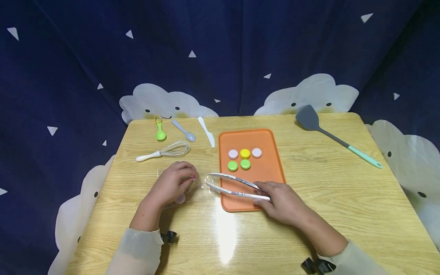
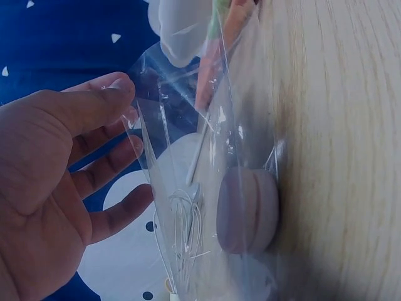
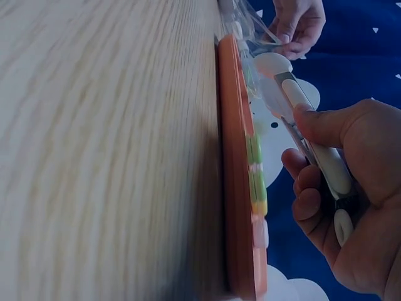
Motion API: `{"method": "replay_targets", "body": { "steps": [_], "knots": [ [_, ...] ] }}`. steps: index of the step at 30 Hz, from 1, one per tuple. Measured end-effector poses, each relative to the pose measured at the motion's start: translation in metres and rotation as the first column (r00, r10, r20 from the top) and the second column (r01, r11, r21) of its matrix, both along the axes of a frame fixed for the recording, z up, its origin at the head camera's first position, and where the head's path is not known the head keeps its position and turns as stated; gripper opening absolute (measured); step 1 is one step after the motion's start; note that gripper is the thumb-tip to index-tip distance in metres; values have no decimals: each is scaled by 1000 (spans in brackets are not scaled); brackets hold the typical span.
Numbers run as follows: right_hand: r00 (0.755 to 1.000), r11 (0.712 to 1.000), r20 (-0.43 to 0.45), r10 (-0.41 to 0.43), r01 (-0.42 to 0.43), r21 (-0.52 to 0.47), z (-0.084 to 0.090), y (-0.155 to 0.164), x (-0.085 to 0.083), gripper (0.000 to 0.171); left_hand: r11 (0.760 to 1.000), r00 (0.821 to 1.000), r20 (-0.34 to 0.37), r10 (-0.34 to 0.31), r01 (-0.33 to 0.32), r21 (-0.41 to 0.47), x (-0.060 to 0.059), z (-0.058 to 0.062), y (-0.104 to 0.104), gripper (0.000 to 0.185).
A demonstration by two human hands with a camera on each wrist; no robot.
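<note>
Head view shows my left hand (image 1: 173, 183) pinching the clear bag (image 2: 207, 157) holding one macaron (image 2: 247, 210), my right hand (image 1: 283, 202) gripping tongs (image 1: 237, 186); five macarons (image 1: 245, 158) remain on the tray (image 1: 268, 172).

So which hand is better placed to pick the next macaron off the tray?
Probably the right hand: it grips the tongs, whose tips lie open over the orange tray. The left hand pinches the clear bag.

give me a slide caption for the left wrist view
Left hand pinches a clear plastic bag holding one pale pink macaron.
</note>
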State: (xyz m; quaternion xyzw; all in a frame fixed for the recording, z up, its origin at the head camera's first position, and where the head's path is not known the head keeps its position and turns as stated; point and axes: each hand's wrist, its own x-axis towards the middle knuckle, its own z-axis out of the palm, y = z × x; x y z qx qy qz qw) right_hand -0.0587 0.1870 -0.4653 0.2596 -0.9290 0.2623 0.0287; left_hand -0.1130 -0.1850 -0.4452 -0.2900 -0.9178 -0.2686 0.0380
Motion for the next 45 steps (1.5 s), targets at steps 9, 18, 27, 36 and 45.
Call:
{"method": "replay_targets", "body": {
  "steps": [9,18,27,36,45],
  "knots": [
    [999,999,13,42,-43,26,1,-15,-7,39,1000,1000,-3,-9,9,2,-1,1,1,9],
    [993,992,46,109,-112,65,4,-27,-13,46,1000,1000,2,-13,13,-1,0,2,1,10],
    [984,980,74,161,-168,106,6,-37,-21,47,1000,1000,5,-15,15,9,0,1,2,11],
    [976,973,114,184,-198,118,8,-48,-25,45,1000,1000,23,-11,11,7,0,1,2,11],
    [971,967,128,199,-217,137,7,-60,-28,45,1000,998,51,-20,21,-8,2,1,2,12]
  ]
}}
